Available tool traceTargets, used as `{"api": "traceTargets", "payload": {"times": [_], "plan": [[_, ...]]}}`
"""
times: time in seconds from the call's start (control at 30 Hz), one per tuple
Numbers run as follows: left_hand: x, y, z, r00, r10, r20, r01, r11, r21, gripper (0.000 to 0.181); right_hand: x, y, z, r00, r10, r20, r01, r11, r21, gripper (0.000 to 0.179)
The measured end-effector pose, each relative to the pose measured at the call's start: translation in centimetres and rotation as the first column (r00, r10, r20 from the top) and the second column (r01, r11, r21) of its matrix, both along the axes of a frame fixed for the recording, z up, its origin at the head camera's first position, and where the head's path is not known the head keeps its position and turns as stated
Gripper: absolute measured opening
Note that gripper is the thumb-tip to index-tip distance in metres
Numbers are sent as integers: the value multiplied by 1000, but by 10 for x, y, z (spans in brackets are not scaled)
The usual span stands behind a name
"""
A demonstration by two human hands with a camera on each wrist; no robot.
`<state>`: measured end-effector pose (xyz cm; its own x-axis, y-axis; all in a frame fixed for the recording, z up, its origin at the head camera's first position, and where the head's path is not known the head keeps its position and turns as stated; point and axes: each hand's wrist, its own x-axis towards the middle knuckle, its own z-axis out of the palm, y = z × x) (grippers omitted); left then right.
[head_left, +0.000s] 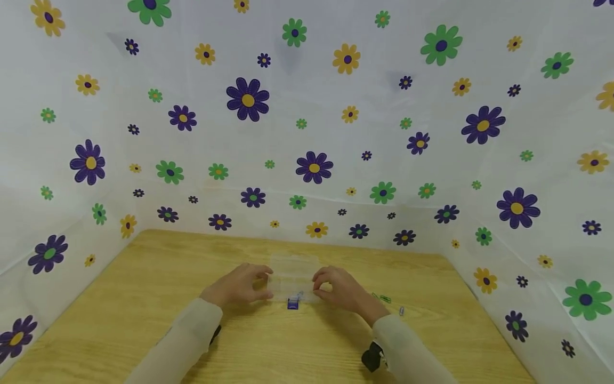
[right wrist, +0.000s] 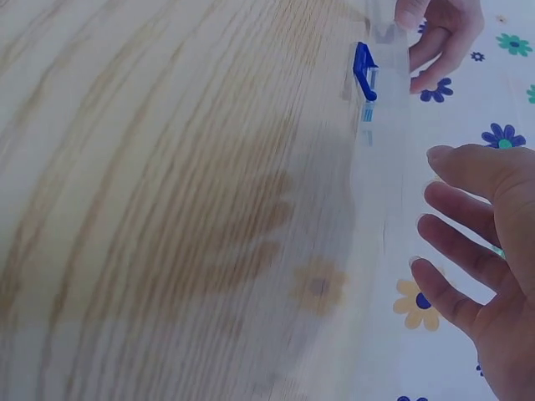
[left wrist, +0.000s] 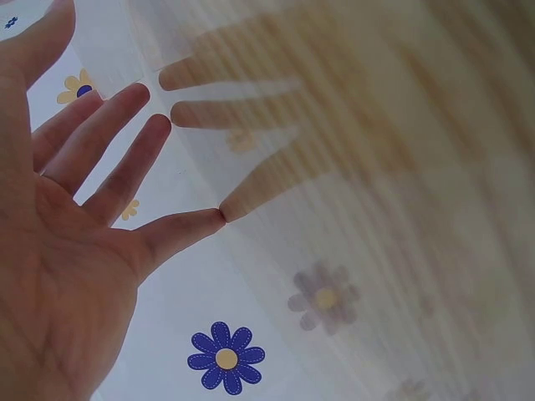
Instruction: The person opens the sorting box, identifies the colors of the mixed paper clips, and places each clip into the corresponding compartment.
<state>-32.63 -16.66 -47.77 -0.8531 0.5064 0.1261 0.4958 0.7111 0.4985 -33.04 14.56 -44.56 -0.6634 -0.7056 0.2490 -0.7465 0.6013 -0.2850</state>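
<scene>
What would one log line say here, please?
Clear box between left hand, right hand | blue clasp: near side | paper clips: box's right

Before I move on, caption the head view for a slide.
Left grip and right grip flank a clear plastic box, blue latch at its near side, on a wood-grain table.

- Left hand [head_left: 240,285]: fingers and thumb reach toward the right hand [head_left: 341,288], which faces it across a gap.
- Left fingers [left wrist: 134,167]: extended and spread in the left wrist view, the lowest one set apart from its neighbours.
- Right fingers [right wrist: 464,251]: separated and gently bent, all below the thumb [right wrist: 468,170].
- In the head view, each thumb sits nearer the person than its fingers.
- Behind each hand, a bare wrist leads into a pale sleeve; the left forearm [head_left: 179,338] and right forearm [head_left: 410,346] slant inward toward the hands.
</scene>
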Motion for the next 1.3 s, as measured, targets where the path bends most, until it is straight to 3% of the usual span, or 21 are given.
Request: {"api": "traceTargets", "payload": {"times": [0.2, 0.43, 0.63, 0.83, 1.3], "plan": [[-2, 2, 5, 999, 27, 21, -27, 1000, 1, 64, -1, 13, 5, 1000, -27, 13, 28, 999, -19, 7], [-1, 4, 4, 999, 38, 33, -39, 999, 7, 64, 0, 37, 6, 999, -35, -33, 34, 999, -27, 7], [2, 5, 4, 997, 63, 54, -63, 998, 0, 63, 1, 59, 3, 998, -56, -20, 55, 997, -45, 7], [2, 2, 3, 998, 50, 29, -50, 999, -3, 63, 1, 82, 3, 995, -100, -24, 99, 994, -37, 7], [3, 1, 4, 998, 49, 36, -49, 999, 4, 65, 7, 143, 4, 986, -163, 28, 164, 986, -28, 6]]}}
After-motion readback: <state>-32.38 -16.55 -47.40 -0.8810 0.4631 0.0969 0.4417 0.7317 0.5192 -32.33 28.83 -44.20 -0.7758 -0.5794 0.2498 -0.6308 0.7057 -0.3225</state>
